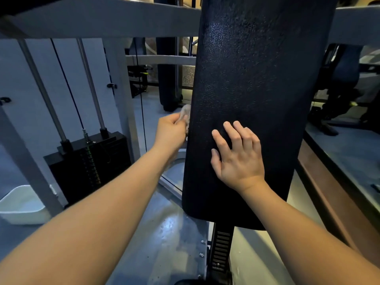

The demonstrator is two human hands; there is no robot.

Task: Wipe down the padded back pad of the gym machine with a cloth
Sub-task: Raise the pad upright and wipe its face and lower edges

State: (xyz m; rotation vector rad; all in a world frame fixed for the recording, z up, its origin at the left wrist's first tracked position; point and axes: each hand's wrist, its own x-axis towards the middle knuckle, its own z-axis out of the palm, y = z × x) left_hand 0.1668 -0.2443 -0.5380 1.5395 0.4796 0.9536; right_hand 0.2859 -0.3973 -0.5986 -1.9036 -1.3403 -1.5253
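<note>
**Gym floor, pad under both hands**

Grey frame bars (102, 19) cross behind the upright black back pad (257, 68). The right hand (238, 159) lies flat on its lower face, fingers straight and slightly spread. The left hand (169, 132) pinches a pale cloth (185, 113) against the pad's left edge.

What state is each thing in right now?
Black textured padded back pad: upright.
Pale crumpled cloth: bunched against the pad's left edge.
Left hand: grips the cloth.
Right hand: flat on the pad, fingers spread.
White plastic tub: upright on the floor.
</note>
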